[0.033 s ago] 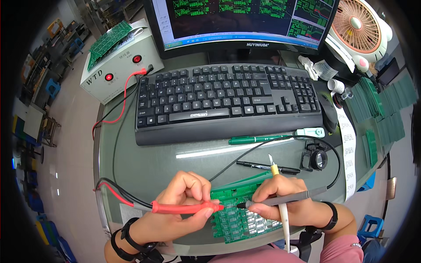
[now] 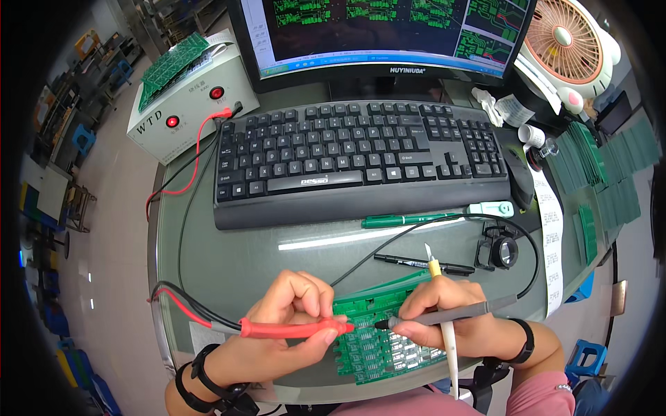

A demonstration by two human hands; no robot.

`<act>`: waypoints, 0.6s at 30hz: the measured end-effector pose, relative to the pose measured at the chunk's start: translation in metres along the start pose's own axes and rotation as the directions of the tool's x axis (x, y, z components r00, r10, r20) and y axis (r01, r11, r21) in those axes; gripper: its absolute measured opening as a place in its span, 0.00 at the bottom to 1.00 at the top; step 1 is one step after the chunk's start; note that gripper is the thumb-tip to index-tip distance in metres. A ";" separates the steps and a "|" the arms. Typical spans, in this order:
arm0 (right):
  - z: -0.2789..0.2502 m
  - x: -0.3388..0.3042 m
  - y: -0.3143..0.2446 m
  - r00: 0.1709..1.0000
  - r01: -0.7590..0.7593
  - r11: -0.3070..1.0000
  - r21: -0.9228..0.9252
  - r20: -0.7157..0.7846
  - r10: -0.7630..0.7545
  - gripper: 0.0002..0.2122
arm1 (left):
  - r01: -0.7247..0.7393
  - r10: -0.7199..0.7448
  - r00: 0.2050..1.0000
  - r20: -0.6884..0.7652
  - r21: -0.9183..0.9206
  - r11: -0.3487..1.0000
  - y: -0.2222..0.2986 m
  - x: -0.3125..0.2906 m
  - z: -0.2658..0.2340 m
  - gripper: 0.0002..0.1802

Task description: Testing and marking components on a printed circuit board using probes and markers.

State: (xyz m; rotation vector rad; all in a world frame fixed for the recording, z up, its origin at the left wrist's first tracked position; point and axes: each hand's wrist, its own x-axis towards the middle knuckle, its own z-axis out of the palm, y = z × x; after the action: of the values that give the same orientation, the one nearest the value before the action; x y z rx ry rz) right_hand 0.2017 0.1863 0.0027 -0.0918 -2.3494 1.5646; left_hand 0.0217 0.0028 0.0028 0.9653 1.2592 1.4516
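Note:
A green circuit board [image 2: 371, 357] lies near the table's front edge, with more green boards beneath its far side. My left hand [image 2: 291, 319] is closed around a red test probe [image 2: 284, 328], its tip pointing right over the board. Pinched in my right hand [image 2: 444, 312] is a dark grey test probe [image 2: 458, 314], its black tip pointing left. A small gap separates the two tips; whether either touches the board I cannot tell. My right hand also holds a craft knife [image 2: 449, 347], white-handled with a yellow collar, its blade pointing away from me.
A black keyboard [image 2: 361, 159] lies below the monitor [image 2: 381, 41]. Pens [image 2: 423, 265] and a black loupe [image 2: 504, 252] sit beyond my right hand. Probe cables lead to a white box [image 2: 194, 104] at far left. Stacked boards [image 2: 590, 159], a paper strip [image 2: 551, 243] and a fan [image 2: 565, 41] stand right.

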 end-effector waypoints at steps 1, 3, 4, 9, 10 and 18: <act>0.002 0.000 0.000 0.999 -0.006 1.000 0.016 -0.042 0.007 0.11 | 0.015 -0.015 1.000 -0.013 0.010 1.000 0.001 0.000 0.001 0.19; 0.003 -0.001 0.001 0.999 0.002 1.000 0.010 -0.051 -0.002 0.11 | 0.030 -0.030 0.999 -0.025 0.020 0.999 0.004 -0.001 0.002 0.19; 0.003 -0.001 0.001 0.999 -0.001 1.000 0.016 -0.052 0.002 0.11 | 0.040 -0.039 0.999 -0.024 0.051 0.998 0.006 -0.002 0.002 0.20; 0.001 -0.001 0.001 1.000 -0.007 1.000 0.020 -0.029 0.007 0.11 | 0.066 -0.064 0.998 -0.027 0.075 0.995 0.009 -0.003 0.003 0.20; 0.001 -0.001 0.001 1.000 -0.008 1.000 0.017 -0.026 0.008 0.11 | 0.034 -0.032 0.999 -0.014 0.125 0.992 0.009 -0.002 0.003 0.20; 0.000 0.013 -0.011 0.999 -0.038 0.999 -0.016 -0.020 0.038 0.11 | -0.014 0.014 1.000 0.000 0.093 0.996 0.011 0.000 0.006 0.20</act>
State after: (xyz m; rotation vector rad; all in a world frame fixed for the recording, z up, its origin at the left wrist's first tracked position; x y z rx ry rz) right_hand 0.1906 0.1851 0.0157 -0.1557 -2.3593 1.5549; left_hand 0.0260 0.0046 0.0151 1.0372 1.3331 1.4145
